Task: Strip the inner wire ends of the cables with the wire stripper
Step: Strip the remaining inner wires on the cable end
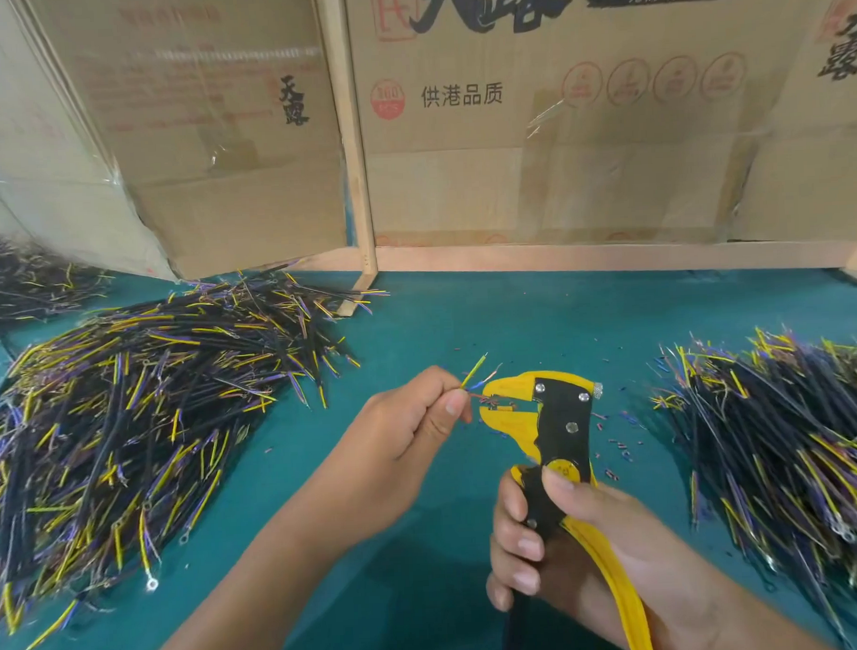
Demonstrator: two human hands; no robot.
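Observation:
My left hand (411,419) pinches a cable end between thumb and fingers; its thin inner wires (475,372) fan out, yellow-green, blue and brown. The brown wire reaches into the jaws of a yellow and black wire stripper (543,418). My right hand (564,554) grips the stripper's handles from below, thumb resting near the yellow pivot knob. The cable's black body is hidden inside my left hand.
A big heap of black cables (126,426) with coloured ends lies on the green mat (465,323) at left, another heap (785,451) at right. Small bits of cut insulation (618,449) litter the mat by the stripper. Cardboard boxes (555,122) and a wooden frame (356,180) stand behind.

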